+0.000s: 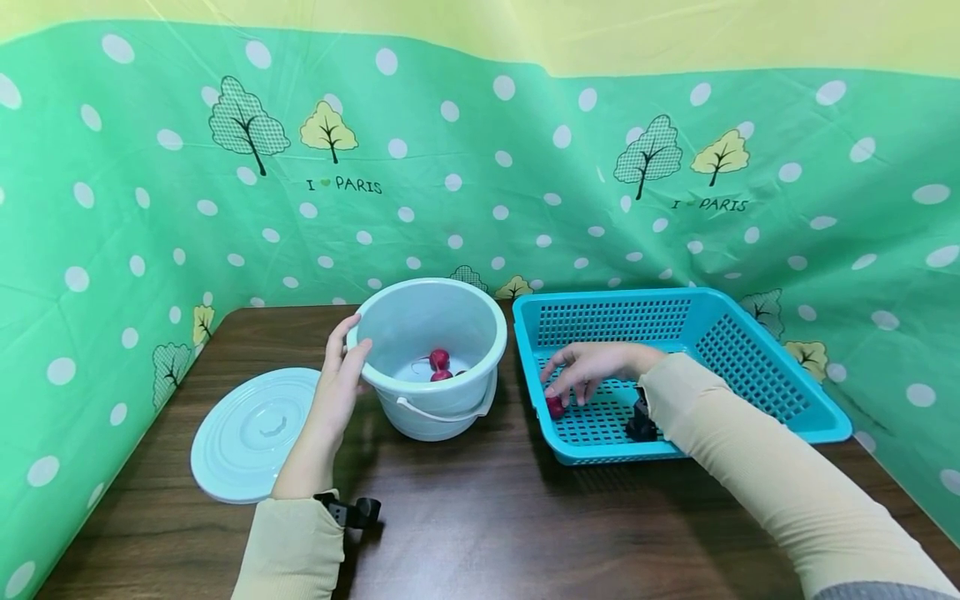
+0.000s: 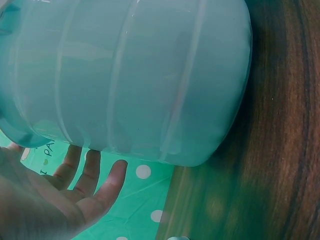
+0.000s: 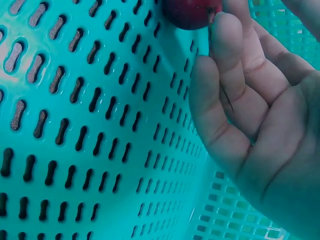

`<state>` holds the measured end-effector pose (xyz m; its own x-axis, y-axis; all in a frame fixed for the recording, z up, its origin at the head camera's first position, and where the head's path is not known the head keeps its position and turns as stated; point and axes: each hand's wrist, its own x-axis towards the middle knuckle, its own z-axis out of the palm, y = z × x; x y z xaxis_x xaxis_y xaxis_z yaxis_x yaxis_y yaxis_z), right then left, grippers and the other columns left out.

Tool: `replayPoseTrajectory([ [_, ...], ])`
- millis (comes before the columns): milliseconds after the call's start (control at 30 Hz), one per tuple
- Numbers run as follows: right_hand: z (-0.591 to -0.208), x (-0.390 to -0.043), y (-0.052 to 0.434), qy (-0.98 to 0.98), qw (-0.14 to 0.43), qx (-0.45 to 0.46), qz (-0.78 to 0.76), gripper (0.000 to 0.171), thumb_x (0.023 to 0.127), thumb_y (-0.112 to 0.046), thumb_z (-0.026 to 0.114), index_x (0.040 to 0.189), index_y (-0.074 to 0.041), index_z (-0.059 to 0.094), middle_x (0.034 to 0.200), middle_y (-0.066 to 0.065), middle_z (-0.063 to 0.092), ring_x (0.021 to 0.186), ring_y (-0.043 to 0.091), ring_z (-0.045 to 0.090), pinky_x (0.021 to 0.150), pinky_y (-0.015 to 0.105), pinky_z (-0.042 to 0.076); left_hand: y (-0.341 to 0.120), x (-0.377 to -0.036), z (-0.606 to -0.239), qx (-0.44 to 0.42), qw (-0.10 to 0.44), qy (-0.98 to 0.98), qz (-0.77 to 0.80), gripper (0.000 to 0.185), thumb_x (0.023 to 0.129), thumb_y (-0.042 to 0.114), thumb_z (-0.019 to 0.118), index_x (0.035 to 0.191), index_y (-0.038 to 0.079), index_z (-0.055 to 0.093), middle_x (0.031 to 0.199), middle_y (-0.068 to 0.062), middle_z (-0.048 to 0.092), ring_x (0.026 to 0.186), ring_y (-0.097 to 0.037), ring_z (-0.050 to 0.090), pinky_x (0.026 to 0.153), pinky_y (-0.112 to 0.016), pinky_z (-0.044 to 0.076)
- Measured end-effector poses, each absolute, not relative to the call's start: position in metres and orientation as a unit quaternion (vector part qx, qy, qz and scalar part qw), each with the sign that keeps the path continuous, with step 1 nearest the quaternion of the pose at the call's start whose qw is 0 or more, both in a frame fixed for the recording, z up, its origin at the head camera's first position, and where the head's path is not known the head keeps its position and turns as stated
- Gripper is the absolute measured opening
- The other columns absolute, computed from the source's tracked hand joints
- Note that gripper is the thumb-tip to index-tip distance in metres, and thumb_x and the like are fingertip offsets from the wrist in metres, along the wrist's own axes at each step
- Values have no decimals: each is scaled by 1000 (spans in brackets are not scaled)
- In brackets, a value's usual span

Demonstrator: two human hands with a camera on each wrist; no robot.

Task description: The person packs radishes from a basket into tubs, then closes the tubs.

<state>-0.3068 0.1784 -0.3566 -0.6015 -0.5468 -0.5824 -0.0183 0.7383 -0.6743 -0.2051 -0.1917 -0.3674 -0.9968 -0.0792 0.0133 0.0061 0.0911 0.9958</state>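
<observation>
On the brown surface a pale bucket stands left of a blue basket, with a round lid lying flat at the far left, near the left hand.

The left hand rests on the bucket's left rim, thumb at the lip and fingers lying nearly straight along the outer wall. The left wrist view shows only the bucket's ribbed side from low down, with the fingers loosely spread behind it; whether they press the wall cannot be told there. Only the head view looks into the bucket, where two red fruits lie on the bottom.

The right hand reaches into the basket's near-left corner, fingers pointing down at a red fruit on the basket floor. The head view leaves the contact unclear. The right wrist view is closer: the fruit sits at the top edge against the slotted floor, a fingertip touching its side, the fingers close together and gently bent. A full pinch does not show.
</observation>
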Motion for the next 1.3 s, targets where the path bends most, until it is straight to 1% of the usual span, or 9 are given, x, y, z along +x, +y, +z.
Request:
replayPoseTrajectory([
  [133,-358,-307,179,834,417,-172,-317,44,92,-31,69,128,-8,59,89,7,71,67,16,62,80,41,57,-192,-205,-367,23,31,-736,-676,54,104,42,40,155,36,22,151,-14,32,127,-33,47,103,-48,40],
  [300,-360,-308,179,828,434,-169,-313,41,93,-30,68,125,-6,59,89,5,70,68,15,63,80,39,57,-192,-205,-367,25,29,-737,-675,55,104,42,40,155,35,22,152,-13,32,127,-33,47,102,-48,40],
  [400,-360,-307,178,825,445,-166,-307,38,93,-28,69,123,-6,60,84,4,67,68,15,62,78,37,57,-192,-205,-367,25,30,-737,-674,55,104,43,40,155,35,22,152,-14,33,127,-33,48,102,-47,41],
  [533,-361,-306,177,821,458,-160,-302,36,91,-26,72,121,-7,62,79,3,62,64,13,58,71,32,55,-191,-205,-367,23,33,-739,-673,55,104,42,40,155,35,22,150,-15,34,125,-33,49,100,-45,42],
  [633,-361,-306,177,819,464,-159,-297,37,91,-26,72,122,-8,61,77,2,60,62,11,56,67,30,53,-191,-206,-367,24,36,-741,-670,54,104,42,40,155,35,23,148,-16,35,123,-34,49,98,-44,43],
  [800,-362,-305,178,821,468,-165,-283,37,92,-27,71,121,-8,61,74,1,61,63,11,58,66,29,52,-191,-206,-367,26,40,-745,-666,55,104,41,39,155,35,22,146,-17,36,122,-35,50,98,-44,43],
  [1100,-364,-302,178,839,450,-167,-256,30,91,-29,71,113,-10,64,79,4,67,61,12,60,63,28,52,-191,-206,-368,25,39,-738,-673,55,104,41,39,155,33,22,147,-18,34,124,-35,49,99,-46,42],
  [1300,-363,-301,178,844,446,-165,-249,27,91,-30,71,109,-10,64,83,5,68,59,13,59,62,28,52,-190,-206,-366,25,36,-737,-674,56,104,40,39,156,33,21,148,-18,33,125,-35,48,101,-48,41],
])
